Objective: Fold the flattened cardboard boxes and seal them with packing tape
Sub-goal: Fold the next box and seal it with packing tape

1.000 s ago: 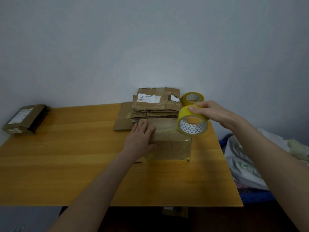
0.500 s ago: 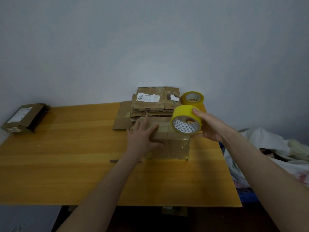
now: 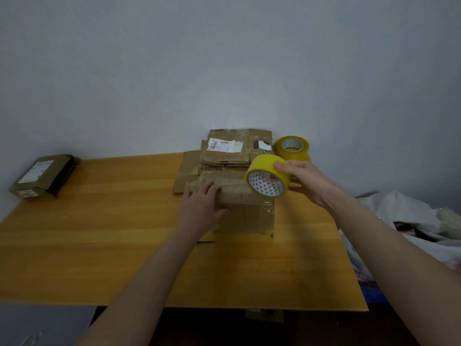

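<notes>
A folded brown cardboard box (image 3: 245, 216) stands near the middle of the wooden table (image 3: 99, 245). My left hand (image 3: 199, 206) rests flat on the box's top left, thumb down its front face. My right hand (image 3: 303, 182) grips a yellow roll of packing tape (image 3: 267, 179) just above the box's right top corner. Behind the box lies a stack of flattened cardboard boxes (image 3: 232, 153) with white labels.
A second, paler tape roll (image 3: 292, 147) stands at the table's back right. A closed brown box (image 3: 42, 177) sits at the far left by the wall. Crumpled white bags (image 3: 411, 221) lie off the table's right edge. A grey surface (image 3: 42, 325) is at bottom left.
My right hand brought the yellow tape roll down and left, from above the table's right side to the box's right top corner. My left hand stayed on the box.
</notes>
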